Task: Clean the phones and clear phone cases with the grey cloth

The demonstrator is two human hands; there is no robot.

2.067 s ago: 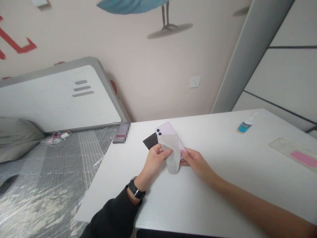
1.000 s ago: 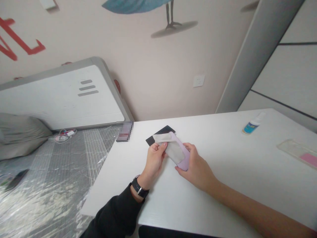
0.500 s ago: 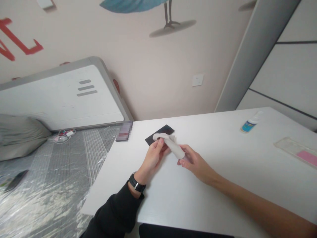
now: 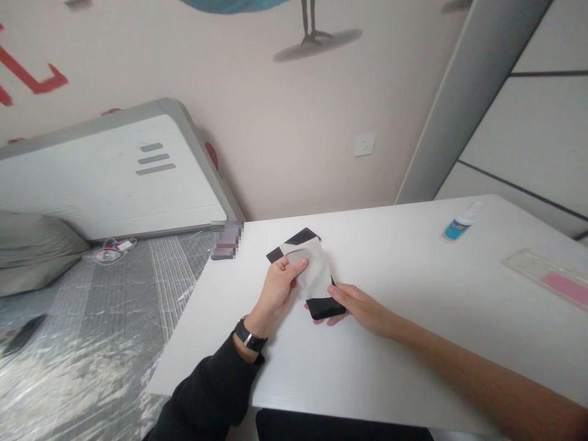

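My left hand (image 4: 278, 286), with a black watch at the wrist, pinches a whitish wiping cloth (image 4: 313, 269) between thumb and fingers. The cloth lies spread over the upper part of a black smartphone (image 4: 327, 308). My right hand (image 4: 356, 304) grips that phone by its right edge, thumb on top and fingers underneath. The phone's lower end shows bare and glossy, and the rest is under the cloth. Just beyond, a flat black rectangular piece (image 4: 294, 244) lies on the table, partly hidden by the cloth.
A white spray bottle with a blue label (image 4: 457, 228) stands at the right back of the white table (image 4: 395, 367). Nearer the right edge is a clear phone case with pink inside (image 4: 546, 278). A pixelated item (image 4: 227, 240) sits at the back left corner.
The cloth was bunched up and hid the phone; now it is spread flat across it, and the phone's dark end shows. My right hand has turned, its thumb now on top.
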